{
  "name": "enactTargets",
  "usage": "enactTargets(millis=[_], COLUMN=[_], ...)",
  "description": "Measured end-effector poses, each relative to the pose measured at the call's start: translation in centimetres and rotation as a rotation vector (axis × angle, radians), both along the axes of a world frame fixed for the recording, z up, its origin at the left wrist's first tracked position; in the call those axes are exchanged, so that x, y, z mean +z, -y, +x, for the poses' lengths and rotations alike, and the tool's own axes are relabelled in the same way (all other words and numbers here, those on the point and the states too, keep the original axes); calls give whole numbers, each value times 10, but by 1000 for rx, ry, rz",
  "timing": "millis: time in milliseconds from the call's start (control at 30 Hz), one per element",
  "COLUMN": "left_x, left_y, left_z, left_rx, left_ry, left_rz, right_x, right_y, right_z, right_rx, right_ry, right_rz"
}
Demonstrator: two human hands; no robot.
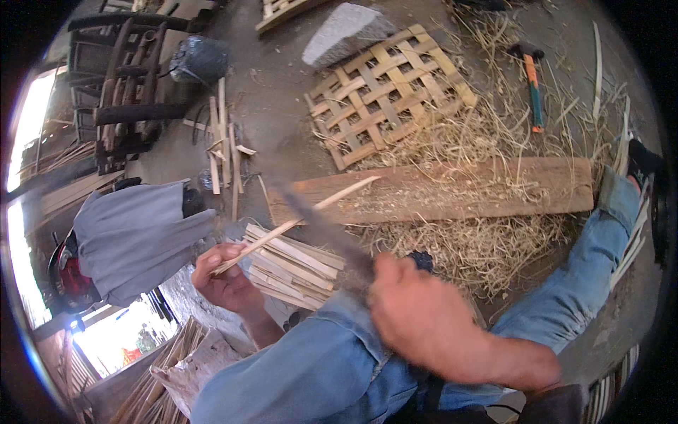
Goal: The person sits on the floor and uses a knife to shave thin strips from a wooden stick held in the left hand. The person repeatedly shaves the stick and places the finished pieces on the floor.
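Observation:
In my left hand (229, 279), pinched between thumb and fingers, is a long pale wooden strip (339, 193) that slants up to the right. My right hand (424, 311) is wrapped round the hidden handle of a knife; its long dark blade (321, 225) is smeared by motion and points up and left, overlapping the strip in the picture. Whether blade and strip touch, I cannot tell. Beside my left hand, next to my knee, lies a bundle of short pale strips (293, 265). A wooden plank (551, 184) lies beyond both hands.
Curly shavings (487, 251) cover the floor around the plank. Past it lie a woven slat panel (378, 106), a pale stone block (346, 32) and a hammer (533, 92). Loose strips (224, 141) and a grey cloth (141, 233) are on the left. My jeans-clad legs (296, 360) spread below.

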State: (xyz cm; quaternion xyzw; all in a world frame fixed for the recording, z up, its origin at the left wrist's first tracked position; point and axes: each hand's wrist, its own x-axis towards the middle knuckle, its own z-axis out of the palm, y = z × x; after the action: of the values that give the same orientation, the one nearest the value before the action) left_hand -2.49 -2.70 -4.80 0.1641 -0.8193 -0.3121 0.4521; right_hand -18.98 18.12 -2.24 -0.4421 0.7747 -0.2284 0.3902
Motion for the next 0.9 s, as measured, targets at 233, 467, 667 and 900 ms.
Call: enactTargets(millis=[233,467,667,900], left_x=[-9,5,9,14], left_y=[-3,0,7,6], left_z=[15,9,14,16], left_rx=[193,40,-2,-150], left_ry=[69,26,105,97], left_rz=[-152,-50,-72,23], right_x=[56,-68,-18,-108], right_y=[7,13,-12,-17], right_z=[9,7,20,17], right_rx=[66,-48,55,-56], right_ry=[-142,274,534,412], right_rz=[-161,-75,-195,-110])
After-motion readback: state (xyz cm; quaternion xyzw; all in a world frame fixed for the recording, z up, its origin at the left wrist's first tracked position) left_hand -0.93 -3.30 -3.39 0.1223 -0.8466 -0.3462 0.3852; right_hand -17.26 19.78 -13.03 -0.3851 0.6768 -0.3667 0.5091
